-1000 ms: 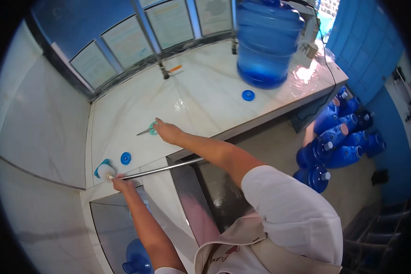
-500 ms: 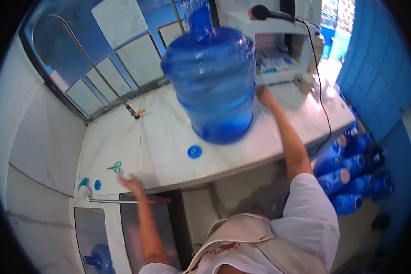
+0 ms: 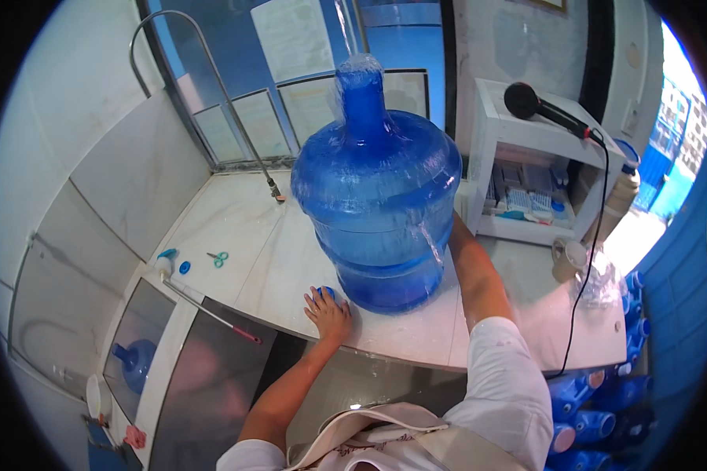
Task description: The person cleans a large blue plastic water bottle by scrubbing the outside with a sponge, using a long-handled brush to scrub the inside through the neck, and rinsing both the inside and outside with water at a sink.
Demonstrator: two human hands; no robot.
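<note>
Left hand (image 3: 329, 315), fingers spread, over the round blue plastic cap (image 3: 326, 293) — right hand behind the translucent blue plastic jug (image 3: 381, 228), fingers hidden, can't tell!

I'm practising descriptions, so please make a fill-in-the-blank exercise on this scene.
The left hand is spread over a cap coloured ____.
The jug stands ____, not tilted.
In the picture, the scissors lie to the ____ of the jug.
The hair dryer lies on a ____ shelf unit.
Missing words: blue; upright; left; white.
</note>
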